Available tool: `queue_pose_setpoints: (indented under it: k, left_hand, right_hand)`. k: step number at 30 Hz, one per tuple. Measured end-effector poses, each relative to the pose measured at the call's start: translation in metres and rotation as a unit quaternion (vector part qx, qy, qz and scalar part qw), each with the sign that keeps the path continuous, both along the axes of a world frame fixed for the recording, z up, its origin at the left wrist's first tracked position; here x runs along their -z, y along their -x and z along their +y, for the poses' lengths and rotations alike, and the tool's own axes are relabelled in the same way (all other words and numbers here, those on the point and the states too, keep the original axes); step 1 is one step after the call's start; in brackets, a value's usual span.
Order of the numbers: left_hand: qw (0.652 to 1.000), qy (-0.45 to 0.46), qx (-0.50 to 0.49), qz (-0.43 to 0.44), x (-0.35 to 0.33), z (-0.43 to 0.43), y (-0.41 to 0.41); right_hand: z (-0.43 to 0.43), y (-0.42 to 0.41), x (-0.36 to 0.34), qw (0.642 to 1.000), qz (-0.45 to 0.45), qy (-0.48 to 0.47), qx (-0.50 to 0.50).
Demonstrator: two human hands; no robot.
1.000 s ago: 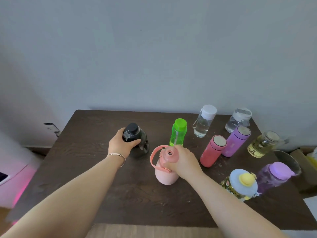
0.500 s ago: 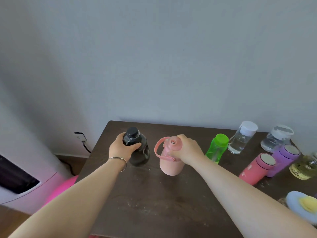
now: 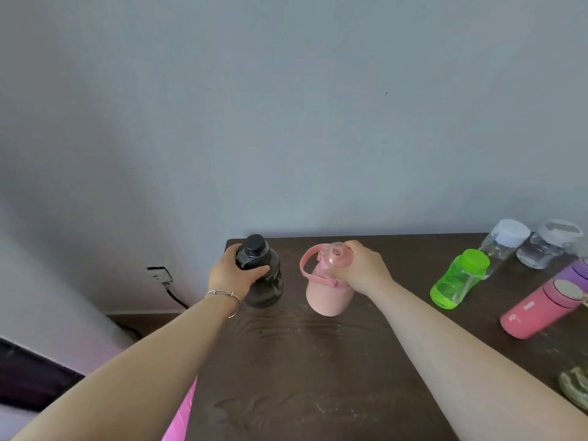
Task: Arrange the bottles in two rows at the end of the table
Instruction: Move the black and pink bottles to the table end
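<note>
**Two bottles gripped at the table's far left corner**

Left hand [image 3: 234, 275]: fingers clenched around the neck of the black bottle [image 3: 262, 275], just under its cap. A thin bracelet [image 3: 226, 297] sits on that wrist. The black bottle stands upright at the far left corner of the table [image 3: 318, 377], close to the wall.

Right hand [image 3: 362, 268]: fingers grasping the lid of the pink jug [image 3: 329, 281] from the 3 o'clock side. The jug's carry loop points toward 9 o'clock, facing the black bottle. The jug is just beside the black bottle, at its 3 o'clock, not touching it. Whether its base rests fully on the table cannot be told.

Remaining bottles lie toward 3 o'clock of the jug, well apart from it. The green bottle [image 3: 458, 278] is nearest. Beyond it, by the wall, stand a clear bottle with a white cap [image 3: 504, 243] and a second clear bottle [image 3: 549, 245]. A coral flask [image 3: 541, 310] stands nearer the viewer, with a purple flask [image 3: 574, 273] at its 1 o'clock, partly cut by the frame edge. A glass jar [image 3: 576, 388] shows at the right edge, mostly out of view.
</note>
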State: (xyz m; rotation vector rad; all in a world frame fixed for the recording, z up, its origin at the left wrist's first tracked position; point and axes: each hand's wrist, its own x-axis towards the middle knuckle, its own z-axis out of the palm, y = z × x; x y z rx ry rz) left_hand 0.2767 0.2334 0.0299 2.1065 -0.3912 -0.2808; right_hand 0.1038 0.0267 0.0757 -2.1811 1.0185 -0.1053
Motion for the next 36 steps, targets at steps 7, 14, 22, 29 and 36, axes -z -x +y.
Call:
queue_pose_setpoints:
  k: [7, 14, 22, 29, 36]
  left_hand:
    - [0.999, -0.002, -0.033, 0.016, 0.023, -0.015, -0.041]
    - [0.997, -0.01, -0.071, 0.023, 0.044, -0.039, -0.083]
    - [0.997, -0.018, -0.071, 0.019, 0.057, -0.067, -0.127]
    - [0.997, -0.017, -0.072, 0.011, 0.062, -0.08, -0.148]
    - [0.998, -0.021, -0.064, 0.013, 0.064, -0.086, -0.151]
  right_hand:
    - [-0.02, -0.05, 0.011, 1.0, 0.001, 0.026, -0.008]
    - [-0.05, -0.114, 0.029, 0.999, 0.008, 0.01, -0.036]
    - [-0.073, -0.176, 0.052, 0.998, 0.021, 0.02, -0.062]
    - [-0.083, -0.195, 0.067, 0.997, 0.029, 0.022, -0.072]
    - [-0.083, -0.197, 0.077, 0.998, 0.022, 0.009, -0.06]
